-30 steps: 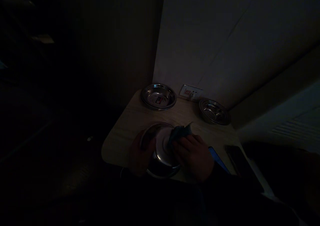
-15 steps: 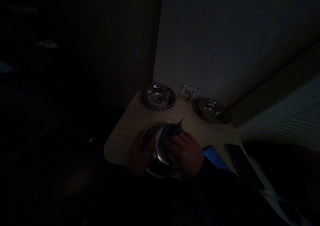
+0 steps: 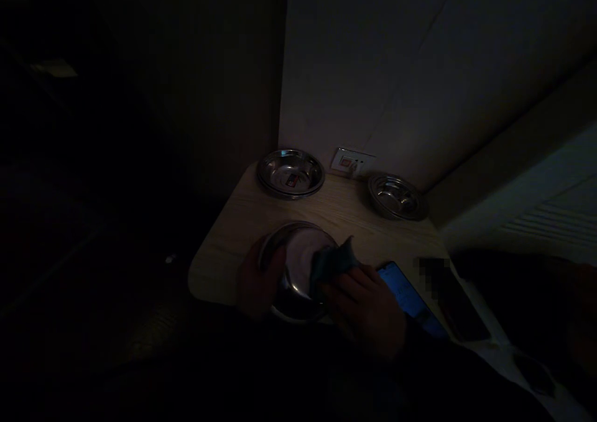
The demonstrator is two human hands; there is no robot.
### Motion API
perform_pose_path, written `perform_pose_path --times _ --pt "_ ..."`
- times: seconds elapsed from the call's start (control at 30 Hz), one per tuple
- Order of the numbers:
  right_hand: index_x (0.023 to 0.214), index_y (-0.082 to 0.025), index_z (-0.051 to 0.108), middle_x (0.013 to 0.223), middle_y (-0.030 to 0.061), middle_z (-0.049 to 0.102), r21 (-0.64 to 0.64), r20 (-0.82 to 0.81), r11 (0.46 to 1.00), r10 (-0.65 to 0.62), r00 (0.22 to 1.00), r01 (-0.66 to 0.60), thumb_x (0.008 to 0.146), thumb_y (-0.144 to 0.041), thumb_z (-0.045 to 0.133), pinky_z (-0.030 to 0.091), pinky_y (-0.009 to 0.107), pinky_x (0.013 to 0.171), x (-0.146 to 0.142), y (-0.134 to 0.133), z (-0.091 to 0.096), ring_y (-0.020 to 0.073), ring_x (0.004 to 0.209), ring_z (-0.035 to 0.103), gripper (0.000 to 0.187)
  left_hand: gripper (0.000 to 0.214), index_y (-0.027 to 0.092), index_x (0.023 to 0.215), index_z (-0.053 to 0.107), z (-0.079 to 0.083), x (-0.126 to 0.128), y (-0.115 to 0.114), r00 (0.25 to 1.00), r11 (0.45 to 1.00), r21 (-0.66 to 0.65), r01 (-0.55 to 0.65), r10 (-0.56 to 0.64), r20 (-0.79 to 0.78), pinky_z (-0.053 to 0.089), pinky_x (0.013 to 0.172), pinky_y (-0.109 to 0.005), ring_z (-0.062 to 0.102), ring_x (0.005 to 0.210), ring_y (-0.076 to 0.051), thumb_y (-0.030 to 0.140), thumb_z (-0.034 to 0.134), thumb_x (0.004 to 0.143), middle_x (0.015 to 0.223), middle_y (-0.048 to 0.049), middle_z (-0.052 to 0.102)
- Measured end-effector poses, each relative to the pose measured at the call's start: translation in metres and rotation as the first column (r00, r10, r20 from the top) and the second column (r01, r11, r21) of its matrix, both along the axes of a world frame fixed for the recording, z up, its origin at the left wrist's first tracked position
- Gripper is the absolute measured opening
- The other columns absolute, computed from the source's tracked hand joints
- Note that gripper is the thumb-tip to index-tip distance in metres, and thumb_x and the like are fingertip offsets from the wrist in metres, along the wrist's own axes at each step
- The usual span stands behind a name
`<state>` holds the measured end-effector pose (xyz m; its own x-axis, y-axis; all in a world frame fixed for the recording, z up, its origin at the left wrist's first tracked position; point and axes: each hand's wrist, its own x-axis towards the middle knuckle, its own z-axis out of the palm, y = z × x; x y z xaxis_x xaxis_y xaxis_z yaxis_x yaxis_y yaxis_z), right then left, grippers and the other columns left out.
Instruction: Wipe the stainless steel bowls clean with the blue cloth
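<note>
In the dim head view, a shiny metal bowl (image 3: pixel 301 254) is near the front of the small table, its smooth base seeming to face up. My left hand (image 3: pixel 262 279) grips the bowl's left side, thumb over the surface and the other fingers partly hidden. A dark green cloth (image 3: pixel 332 262) is bunched in my right hand (image 3: pixel 366 304), whose fingers press it against the bowl's right side.
Metal dishes (image 3: pixel 291 173) with a dark label sit at the table's back left. Another metal bowl (image 3: pixel 396 197) stands at the back right. A socket (image 3: pixel 353 162) is on the wall. A lit phone (image 3: pixel 410 298) and a dark flat object (image 3: pixel 459 307) lie at right.
My right hand and the cloth have moved right across the bowl, uncovering more of its base. My left hand keeps its hold. The view has shifted slightly.
</note>
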<state>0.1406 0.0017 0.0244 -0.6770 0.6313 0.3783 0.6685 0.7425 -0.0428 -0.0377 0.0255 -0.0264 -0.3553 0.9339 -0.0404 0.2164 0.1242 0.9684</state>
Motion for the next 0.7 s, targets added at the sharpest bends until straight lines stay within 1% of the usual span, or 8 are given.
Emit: perform_pose_path --times 0.07,0.23,0.3,0.4,0.47,0.6,0.7 --pt "0.100 -0.016 0.065 0.079 0.0035 0.065 0.009 -0.019 1.000 -0.007 1.000 0.007 0.091 -0.021 0.048 0.035 0.037 0.069 -0.002 0.000 -0.001 0.0195 0.077 0.050 0.019 0.051 0.013 0.112 0.062 0.001 0.001 0.002 1.000 1.000 -0.008 0.009 -0.009 -0.006 0.048 0.086 -0.032 0.062 0.100 -0.024 0.048 0.053 0.076 0.107 -0.0102 0.068" --pt "0.097 -0.016 0.065 0.079 0.0032 0.065 0.089 -0.122 0.996 -0.005 0.992 0.016 0.091 -0.021 0.049 0.036 0.037 0.068 -0.029 0.007 -0.005 0.0193 0.076 0.049 0.018 0.049 0.012 0.110 0.062 0.002 0.000 0.002 0.999 1.000 -0.021 0.016 -0.017 -0.045 0.048 0.085 -0.030 0.063 0.097 -0.022 0.046 0.050 0.077 0.105 -0.0108 0.069" --pt "0.098 -0.016 0.065 0.079 0.0032 0.066 0.092 -0.111 0.996 0.009 0.994 0.001 0.092 -0.020 0.047 0.036 0.037 0.068 -0.027 0.002 -0.006 0.0191 0.075 0.049 0.020 0.049 0.012 0.111 0.062 0.002 0.000 0.001 0.999 1.000 -0.010 0.016 -0.016 -0.038 0.048 0.085 -0.029 0.063 0.097 -0.022 0.046 0.051 0.077 0.106 -0.0098 0.069" --pt "0.100 -0.016 0.065 0.079 0.0031 0.066 0.085 -0.078 0.996 0.025 0.997 -0.019 0.093 -0.019 0.045 0.036 0.037 0.069 -0.016 -0.007 -0.007 0.0187 0.075 0.050 0.021 0.049 0.013 0.112 0.062 0.002 0.001 0.000 1.000 1.000 -0.005 0.020 -0.020 -0.016 0.049 0.084 -0.030 0.063 0.096 -0.022 0.046 0.052 0.077 0.104 -0.0089 0.069" --pt "0.098 -0.015 0.065 0.076 0.0030 0.065 0.096 -0.076 0.995 0.029 0.997 -0.021 0.092 -0.019 0.046 0.036 0.036 0.068 -0.015 -0.006 -0.007 0.0185 0.073 0.049 0.020 0.049 0.013 0.111 0.062 0.002 0.002 0.001 1.000 1.000 -0.009 0.017 -0.017 -0.013 0.049 0.084 -0.030 0.064 0.096 -0.022 0.047 0.051 0.077 0.104 -0.0092 0.069" --pt "0.096 -0.016 0.065 0.075 0.0026 0.065 0.126 -0.089 0.992 0.040 0.995 -0.029 0.091 -0.019 0.049 0.036 0.036 0.067 -0.025 0.002 -0.007 0.0186 0.072 0.049 0.017 0.050 0.011 0.110 0.062 0.003 0.000 0.003 0.999 1.000 -0.019 0.009 -0.010 -0.053 0.048 0.086 -0.033 0.063 0.097 -0.023 0.046 0.050 0.077 0.105 -0.0109 0.069" --pt "0.100 -0.016 0.064 0.078 0.0028 0.066 0.121 -0.077 0.992 0.046 0.996 -0.036 0.092 -0.018 0.048 0.036 0.036 0.067 -0.018 -0.004 -0.009 0.0186 0.073 0.050 0.018 0.049 0.012 0.111 0.062 0.003 0.000 0.002 0.999 0.999 -0.006 0.034 -0.034 -0.023 0.048 0.086 -0.032 0.063 0.097 -0.023 0.046 0.051 0.077 0.104 -0.0099 0.069"
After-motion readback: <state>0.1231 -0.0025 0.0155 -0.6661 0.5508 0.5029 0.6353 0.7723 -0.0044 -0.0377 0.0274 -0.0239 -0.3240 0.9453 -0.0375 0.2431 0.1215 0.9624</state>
